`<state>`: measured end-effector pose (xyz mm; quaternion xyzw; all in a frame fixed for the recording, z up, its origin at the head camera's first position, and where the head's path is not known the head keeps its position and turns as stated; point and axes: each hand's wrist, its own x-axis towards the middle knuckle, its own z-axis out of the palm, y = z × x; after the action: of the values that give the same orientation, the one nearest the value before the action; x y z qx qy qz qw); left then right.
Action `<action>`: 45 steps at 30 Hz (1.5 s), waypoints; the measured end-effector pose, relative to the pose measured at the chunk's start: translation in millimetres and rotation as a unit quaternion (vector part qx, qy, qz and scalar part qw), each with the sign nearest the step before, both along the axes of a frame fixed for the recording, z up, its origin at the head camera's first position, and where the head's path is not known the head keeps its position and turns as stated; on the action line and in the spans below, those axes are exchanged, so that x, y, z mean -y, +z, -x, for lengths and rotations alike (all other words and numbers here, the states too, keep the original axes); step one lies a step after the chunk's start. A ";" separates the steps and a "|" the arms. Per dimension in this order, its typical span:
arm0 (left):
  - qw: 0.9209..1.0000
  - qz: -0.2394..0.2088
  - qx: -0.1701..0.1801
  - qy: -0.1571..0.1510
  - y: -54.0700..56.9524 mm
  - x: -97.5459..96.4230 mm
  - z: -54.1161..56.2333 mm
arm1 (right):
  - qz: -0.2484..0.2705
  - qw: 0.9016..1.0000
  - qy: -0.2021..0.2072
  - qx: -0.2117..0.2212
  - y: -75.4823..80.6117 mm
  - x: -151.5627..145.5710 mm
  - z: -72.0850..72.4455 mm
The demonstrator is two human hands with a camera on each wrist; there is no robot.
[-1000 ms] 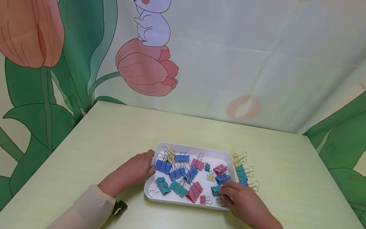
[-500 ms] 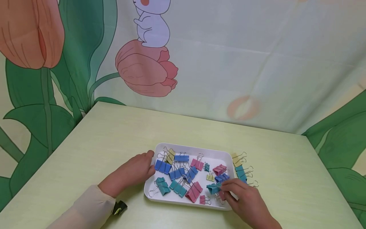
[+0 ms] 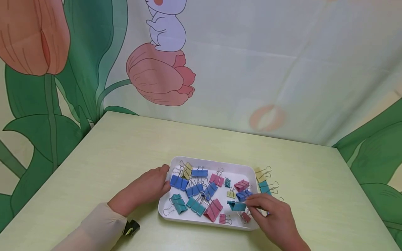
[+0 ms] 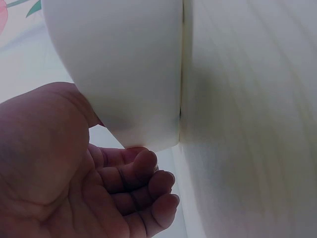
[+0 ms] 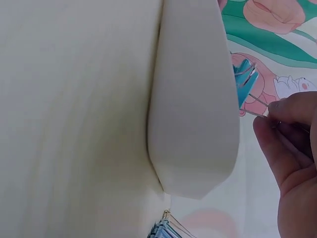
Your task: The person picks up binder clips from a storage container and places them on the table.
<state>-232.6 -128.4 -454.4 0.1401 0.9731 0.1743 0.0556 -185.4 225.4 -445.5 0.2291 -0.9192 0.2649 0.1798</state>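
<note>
A white tray [image 3: 207, 224] holds several binder clips in blue, teal, pink and yellow. My left hand [image 3: 147, 184] grips the tray's left end, its thumb over the rim; in the left wrist view the fingertips [image 4: 161, 183] curl by the outer wall. Above the tray's right end, my right hand [image 3: 276, 216] pinches a teal binder clip [image 3: 237, 206] by its wire handle. The right wrist view shows that teal clip [image 5: 244, 84] beyond the tray wall, held between thumb and forefinger. Beneath it lies a small pink clip [image 3: 245, 217], partly covered.
Just right of the tray, a yellow clip [image 3: 260, 174] and a teal clip [image 3: 265, 187] form a row on the table [image 3: 132, 139]; the right hand hides the nearer part. A dark object [image 3: 131, 227] sits by the left wrist. A printed curtain [image 3: 226, 69] hangs behind.
The right hand has raised the teal clip from the tray floor and moved slightly right, uncovering more of the small pink clip. The left hand stays on the tray.
</note>
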 end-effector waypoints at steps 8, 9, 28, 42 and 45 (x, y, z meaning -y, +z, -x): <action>1.000 -0.004 -0.008 -0.005 -4.4 0.9 2.5 | 0.035 0.999 -0.010 0.032 4.7 -2.9 -0.6; 1.000 -0.004 -0.009 -0.005 -4.8 1.0 2.6 | 0.039 0.998 -0.013 0.037 4.9 -3.3 -0.8; 1.000 -0.002 0.003 0.000 -2.6 -0.4 1.5 | 0.223 0.951 -0.059 0.206 23.0 -15.5 1.6; 1.000 -0.009 0.005 -0.002 -1.6 0.6 1.4 | 0.329 0.910 -0.130 0.217 33.7 -38.3 20.0; 1.000 -0.008 0.004 -0.002 -1.4 0.5 1.5 | 0.373 0.894 -0.123 0.216 33.5 -46.5 25.4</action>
<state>-234.0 -129.0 -455.9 0.1421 0.9711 0.1828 0.0582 -210.8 271.9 -412.0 -0.0330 -0.7897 0.6073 0.0807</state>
